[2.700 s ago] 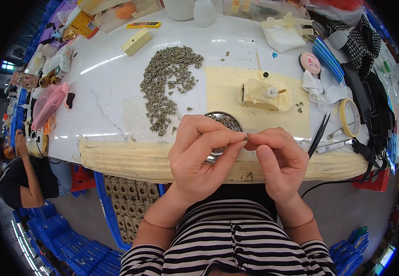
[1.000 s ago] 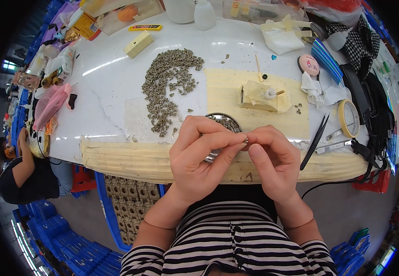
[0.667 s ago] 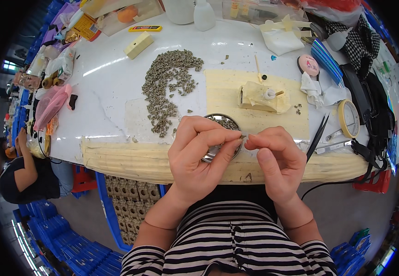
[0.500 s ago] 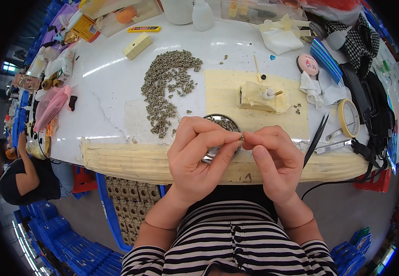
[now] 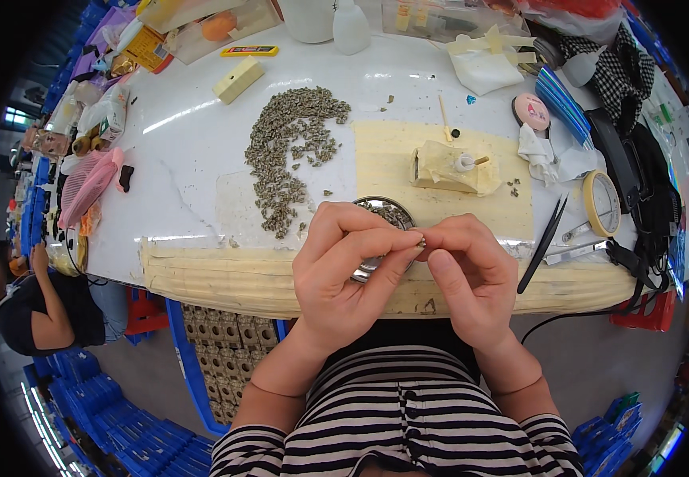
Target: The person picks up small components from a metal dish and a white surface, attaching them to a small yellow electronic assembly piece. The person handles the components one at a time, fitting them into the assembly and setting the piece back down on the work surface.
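Observation:
My left hand (image 5: 340, 274) pinches a tiny metallic part (image 5: 421, 241) between thumb and forefinger. Against its other side press the fingertips of my right hand (image 5: 475, 274), also closed. What the part is exactly is too small to make out. Below and behind my left fingers lies a round metal dish (image 5: 408, 208) holding small metal pieces, partly hidden by the hand. A curved heap of small grey metal parts (image 5: 281, 131) spreads over the table to the left of the dish.
Beyond my right hand sits a tape-wrapped block (image 5: 444, 168) with a stick in it. Black tweezers (image 5: 541, 246) and a tape roll (image 5: 602, 203) lie to the right. A blue crate of metal parts (image 5: 221, 358) stands below the table edge; a person (image 5: 42, 306) sits at far left.
My hands have barely moved; the fingertips shift slightly to the right around the tiny part. At far left the other person's arm has lowered a little.

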Tool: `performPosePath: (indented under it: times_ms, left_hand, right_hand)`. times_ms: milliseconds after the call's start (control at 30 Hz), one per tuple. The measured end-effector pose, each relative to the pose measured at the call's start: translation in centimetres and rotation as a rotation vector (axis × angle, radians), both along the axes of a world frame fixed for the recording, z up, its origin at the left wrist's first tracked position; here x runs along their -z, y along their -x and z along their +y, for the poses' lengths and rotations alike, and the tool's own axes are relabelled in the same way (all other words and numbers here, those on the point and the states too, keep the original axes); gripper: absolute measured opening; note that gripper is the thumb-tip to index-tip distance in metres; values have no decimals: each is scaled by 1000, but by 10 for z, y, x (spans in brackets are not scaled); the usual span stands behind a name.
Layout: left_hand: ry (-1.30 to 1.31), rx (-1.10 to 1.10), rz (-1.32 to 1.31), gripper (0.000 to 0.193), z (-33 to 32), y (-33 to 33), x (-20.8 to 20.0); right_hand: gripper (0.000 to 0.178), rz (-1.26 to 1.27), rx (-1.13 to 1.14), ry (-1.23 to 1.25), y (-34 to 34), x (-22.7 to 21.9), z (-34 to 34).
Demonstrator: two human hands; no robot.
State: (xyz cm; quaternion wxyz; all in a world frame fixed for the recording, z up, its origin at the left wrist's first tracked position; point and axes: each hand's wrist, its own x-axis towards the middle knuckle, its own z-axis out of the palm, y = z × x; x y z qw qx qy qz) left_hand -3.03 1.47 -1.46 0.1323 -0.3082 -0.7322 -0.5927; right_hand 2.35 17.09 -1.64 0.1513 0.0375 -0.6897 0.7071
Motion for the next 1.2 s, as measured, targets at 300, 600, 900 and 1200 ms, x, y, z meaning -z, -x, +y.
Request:
performPosePath:
  times_ms: [300,600,900,1200]
  left_hand:
    - [4,-23,7,16,0,0,1]
    - [11,-34,9,16,0,0,0]
    - [-14,-83,31,19,3,2,3]
    - [-31,-57,1,18,1,2,2]
  right_hand:
    - [20,22,32,-26,-1,1,1]
    - [23,52,82,-99,-4,0,0]
    - [26,152,75,-190,-5,3,2]
    - [27,114,114,-202,-4,2,-1]
